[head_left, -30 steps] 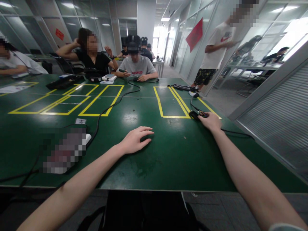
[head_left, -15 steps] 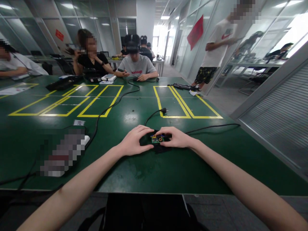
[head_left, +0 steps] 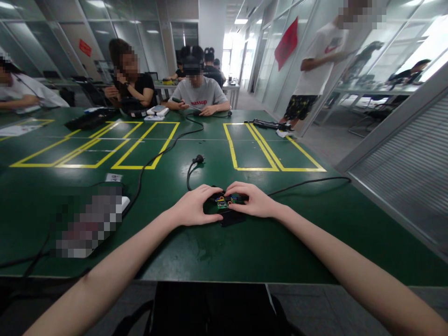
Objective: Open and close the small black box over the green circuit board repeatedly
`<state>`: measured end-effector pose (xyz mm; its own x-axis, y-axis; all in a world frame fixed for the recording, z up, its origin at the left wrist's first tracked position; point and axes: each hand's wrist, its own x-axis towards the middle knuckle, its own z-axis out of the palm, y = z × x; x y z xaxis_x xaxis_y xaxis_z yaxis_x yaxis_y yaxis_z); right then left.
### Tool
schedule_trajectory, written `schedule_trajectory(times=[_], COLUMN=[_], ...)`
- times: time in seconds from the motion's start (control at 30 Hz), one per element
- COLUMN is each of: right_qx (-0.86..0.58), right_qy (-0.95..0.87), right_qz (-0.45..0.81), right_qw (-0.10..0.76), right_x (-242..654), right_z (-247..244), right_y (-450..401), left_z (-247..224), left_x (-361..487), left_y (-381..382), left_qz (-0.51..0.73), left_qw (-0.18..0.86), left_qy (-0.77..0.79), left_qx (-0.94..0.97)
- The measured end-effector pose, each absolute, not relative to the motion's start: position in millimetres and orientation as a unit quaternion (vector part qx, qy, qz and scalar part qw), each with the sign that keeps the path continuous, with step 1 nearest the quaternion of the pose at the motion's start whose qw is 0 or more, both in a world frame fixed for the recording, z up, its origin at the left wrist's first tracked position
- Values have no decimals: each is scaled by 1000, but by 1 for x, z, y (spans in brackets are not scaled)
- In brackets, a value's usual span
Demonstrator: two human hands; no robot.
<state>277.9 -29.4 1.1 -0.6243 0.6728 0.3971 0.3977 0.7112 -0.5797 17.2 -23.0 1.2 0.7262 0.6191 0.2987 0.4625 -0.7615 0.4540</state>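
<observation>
Far window glares; green tabletop carries pale sheen; edges stretch, distance perhaps slightly blurred.

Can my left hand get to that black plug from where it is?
Probably yes: the black plug lies on the table just beyond the left hand, with only its own cord visible between them, though that hand is at the circuit board.

yellow tape marked long boxes on the green surface. at the left lay a pixelated device, with a white card just beyond it and a black cable curving toward the far side. a black tripod lay at the far right. across sat a person in grey and a person in black; a standing person was at the right. a red sheet hung on the glass wall.
</observation>
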Motion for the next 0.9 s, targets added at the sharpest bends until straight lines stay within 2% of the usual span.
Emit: schedule_trajectory(times=[0.43, 0.7, 0.9], right_qx=[-317, -324, -404], right_qy=[-863, -876, -856], right_qz=[221, 198, 141], right_qw=[325, 297, 291], right_x=[272, 277, 270], right_z=[-7, -13, -16], right_y=[-27, -23, -23], left_z=[-1, -5, -9], left_x=[12, 12, 13], left_y=[-16, -11, -7], left_qz=[225, 258, 297], left_qw=[206, 217, 211], left_qy=[283, 281, 282], left_qx=[909, 898, 887])
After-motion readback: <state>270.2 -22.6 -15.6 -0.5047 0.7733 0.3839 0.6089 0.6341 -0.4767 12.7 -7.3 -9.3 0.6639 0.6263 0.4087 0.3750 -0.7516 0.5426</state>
